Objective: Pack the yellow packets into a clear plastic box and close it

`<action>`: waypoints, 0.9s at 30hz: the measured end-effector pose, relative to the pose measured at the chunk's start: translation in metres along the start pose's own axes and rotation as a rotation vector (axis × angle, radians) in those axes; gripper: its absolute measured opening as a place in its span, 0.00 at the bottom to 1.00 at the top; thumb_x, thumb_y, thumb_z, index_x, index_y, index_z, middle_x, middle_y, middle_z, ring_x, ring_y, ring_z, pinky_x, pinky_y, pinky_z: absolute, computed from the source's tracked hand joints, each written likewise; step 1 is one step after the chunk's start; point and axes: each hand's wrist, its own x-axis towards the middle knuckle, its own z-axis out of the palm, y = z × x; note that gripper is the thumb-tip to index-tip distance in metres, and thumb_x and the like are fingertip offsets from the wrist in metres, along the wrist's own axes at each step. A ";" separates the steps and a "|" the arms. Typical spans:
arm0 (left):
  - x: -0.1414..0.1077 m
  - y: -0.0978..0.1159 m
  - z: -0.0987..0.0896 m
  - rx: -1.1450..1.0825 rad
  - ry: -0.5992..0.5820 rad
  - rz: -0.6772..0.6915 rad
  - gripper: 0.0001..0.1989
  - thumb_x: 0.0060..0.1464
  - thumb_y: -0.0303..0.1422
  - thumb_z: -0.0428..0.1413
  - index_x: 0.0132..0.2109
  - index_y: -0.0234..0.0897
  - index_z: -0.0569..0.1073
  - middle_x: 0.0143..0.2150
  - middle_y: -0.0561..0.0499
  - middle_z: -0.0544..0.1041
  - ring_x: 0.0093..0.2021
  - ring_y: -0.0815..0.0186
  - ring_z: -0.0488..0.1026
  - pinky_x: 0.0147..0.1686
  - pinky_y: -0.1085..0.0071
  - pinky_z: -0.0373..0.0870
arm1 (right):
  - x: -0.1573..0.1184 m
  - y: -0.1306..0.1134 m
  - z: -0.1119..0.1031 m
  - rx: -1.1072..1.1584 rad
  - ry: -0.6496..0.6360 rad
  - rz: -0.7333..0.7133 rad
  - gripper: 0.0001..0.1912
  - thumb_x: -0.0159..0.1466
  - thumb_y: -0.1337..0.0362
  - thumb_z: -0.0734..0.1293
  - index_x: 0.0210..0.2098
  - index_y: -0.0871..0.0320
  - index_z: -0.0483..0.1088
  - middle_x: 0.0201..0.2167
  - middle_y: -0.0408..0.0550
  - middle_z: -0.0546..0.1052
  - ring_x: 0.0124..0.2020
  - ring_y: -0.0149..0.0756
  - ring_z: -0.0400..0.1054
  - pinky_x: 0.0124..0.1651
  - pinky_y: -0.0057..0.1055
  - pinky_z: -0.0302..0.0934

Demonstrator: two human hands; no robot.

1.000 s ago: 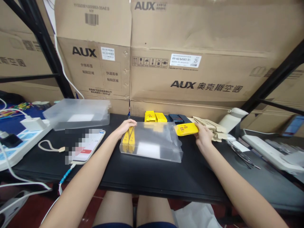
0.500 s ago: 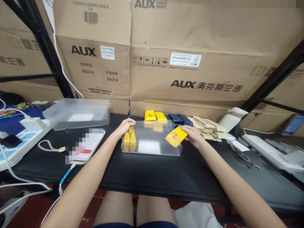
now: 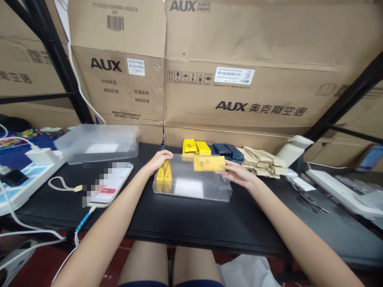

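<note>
A clear plastic box [image 3: 191, 189] lies in front of me on the black table. Two yellow packets [image 3: 164, 177] stand side by side inside its left end. My left hand [image 3: 160, 160] is closed at the box's back left corner, its fingertips on the tops of these packets. In my right hand [image 3: 237, 173] is a flat yellow packet [image 3: 209, 163] with dark writing, pinched by its right end and held over the right half of the box. Behind the box are more yellow packets [image 3: 203, 148], dark blue packets [image 3: 228, 151] and a pile of beige packets [image 3: 263, 161].
Another clear box [image 3: 98, 139] sits at the back left. A phone [image 3: 115, 185] with a cable lies left of my left arm, near a power strip [image 3: 38, 179]. A white bottle [image 3: 295, 149] and glasses [image 3: 306, 195] are on the right. Large cartons [image 3: 257, 91] form the back.
My right hand has moved the yellow packet left and slightly up, turning it from tilted to nearly level. The clear box's right end has shifted slightly toward me. My left hand stays at its corner.
</note>
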 end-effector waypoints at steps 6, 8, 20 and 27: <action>-0.002 0.001 0.001 0.021 -0.060 -0.010 0.09 0.40 0.35 0.58 0.31 0.35 0.74 0.34 0.49 0.78 0.39 0.62 0.73 0.45 0.66 0.65 | 0.007 0.007 -0.001 -0.022 0.090 -0.060 0.15 0.57 0.71 0.67 0.44 0.55 0.71 0.44 0.50 0.78 0.33 0.33 0.76 0.25 0.20 0.68; -0.002 0.001 0.001 0.027 -0.069 -0.015 0.10 0.40 0.35 0.59 0.32 0.35 0.74 0.35 0.49 0.77 0.39 0.62 0.73 0.45 0.66 0.65 | 0.007 0.009 0.000 -0.057 0.081 -0.071 0.14 0.56 0.70 0.68 0.43 0.56 0.71 0.41 0.49 0.79 0.31 0.31 0.75 0.26 0.20 0.68; -0.007 -0.001 0.002 0.104 -0.110 0.042 0.13 0.43 0.40 0.59 0.35 0.37 0.75 0.37 0.50 0.78 0.40 0.61 0.73 0.43 0.67 0.66 | 0.001 0.011 0.010 -0.140 0.002 -0.116 0.18 0.52 0.68 0.73 0.43 0.59 0.73 0.38 0.50 0.79 0.33 0.30 0.74 0.32 0.20 0.67; -0.009 0.002 0.005 0.117 -0.109 0.046 0.14 0.43 0.41 0.59 0.35 0.36 0.75 0.37 0.50 0.78 0.41 0.61 0.73 0.44 0.66 0.66 | -0.001 0.012 0.013 -0.096 0.004 -0.089 0.16 0.57 0.68 0.70 0.45 0.58 0.72 0.44 0.52 0.77 0.35 0.33 0.75 0.37 0.25 0.70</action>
